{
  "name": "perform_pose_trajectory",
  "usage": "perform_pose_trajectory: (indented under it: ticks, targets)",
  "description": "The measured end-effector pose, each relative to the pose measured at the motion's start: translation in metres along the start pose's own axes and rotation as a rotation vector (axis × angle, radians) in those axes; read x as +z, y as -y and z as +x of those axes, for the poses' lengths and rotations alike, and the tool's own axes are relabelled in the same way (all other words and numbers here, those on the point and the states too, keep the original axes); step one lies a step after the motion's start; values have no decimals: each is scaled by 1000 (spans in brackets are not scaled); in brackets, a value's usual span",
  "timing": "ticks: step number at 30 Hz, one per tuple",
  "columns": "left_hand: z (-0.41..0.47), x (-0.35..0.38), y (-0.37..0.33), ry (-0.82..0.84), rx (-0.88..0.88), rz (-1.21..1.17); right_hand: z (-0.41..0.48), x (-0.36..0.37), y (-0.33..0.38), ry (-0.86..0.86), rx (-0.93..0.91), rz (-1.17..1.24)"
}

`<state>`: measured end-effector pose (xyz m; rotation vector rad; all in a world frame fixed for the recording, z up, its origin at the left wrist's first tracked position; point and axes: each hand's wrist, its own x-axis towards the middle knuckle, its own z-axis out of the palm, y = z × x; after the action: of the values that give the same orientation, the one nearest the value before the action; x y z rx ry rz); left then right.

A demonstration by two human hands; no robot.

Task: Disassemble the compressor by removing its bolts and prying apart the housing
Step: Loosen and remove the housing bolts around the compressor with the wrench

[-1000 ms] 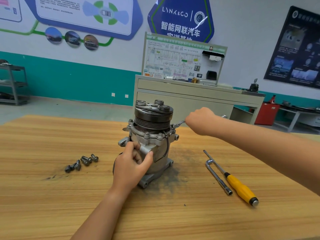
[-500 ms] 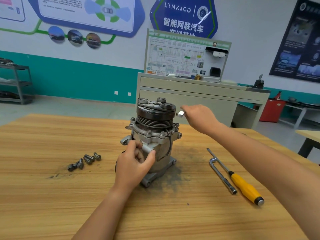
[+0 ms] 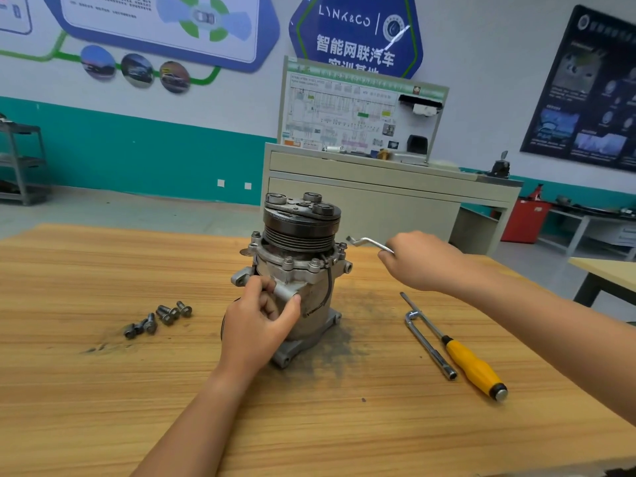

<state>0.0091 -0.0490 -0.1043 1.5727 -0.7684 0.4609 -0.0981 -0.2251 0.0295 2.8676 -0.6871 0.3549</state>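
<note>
Working the unbolting step, by my reading. A grey cast-metal compressor with a black grooved pulley on top (image 3: 296,270) stands upright mid-table on the pale wooden tabletop (image 3: 103,390), in a smear of dark grime.

Left hand (image 3: 261,318) braces the near side, with thumb and curled fingers clasping a stubby lug on the housing. Right hand (image 3: 416,259) is just right of the pulley, fingers wrapped round a thin bent silver wrench (image 3: 365,241). The wrench head sits close beside the right-hand flange bolt (image 3: 342,247) and looks clear of it, not seated.

Other flange bolts (image 3: 315,262) sit in place under the pulley. A cluster of dark loose bolts (image 3: 158,316) lies left of the compressor. I judge the work partway through, with prying not begun.

Next move calls for dropping the wrench head squarely onto that bolt while the left hand counters the torque, so the body neither spins nor tips.

A yellow-handled screwdriver (image 3: 473,368) and a silver L-shaped socket wrench (image 3: 430,346) lie near right, handy for the prying.
</note>
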Motion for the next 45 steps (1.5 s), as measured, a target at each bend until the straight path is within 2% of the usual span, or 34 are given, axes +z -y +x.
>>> perform_pose_trajectory:
  ticks: [10,16,23,34,45]
  targets:
    - [0,1,2,7,-1,-17,-16,-20,43,60,-121,-479]
    - [0,1,2,9,2,-21,-15,-28,53,105,-190,-630]
    - [0,1,1,6,5,-14,-16,-26,51,119,-136,-574]
    - [0,2,4,1,17,-35,-14,-29,42,112,-196,-611]
    - [0,2,3,10,0,-11,2,-24,18,108,-203,-498]
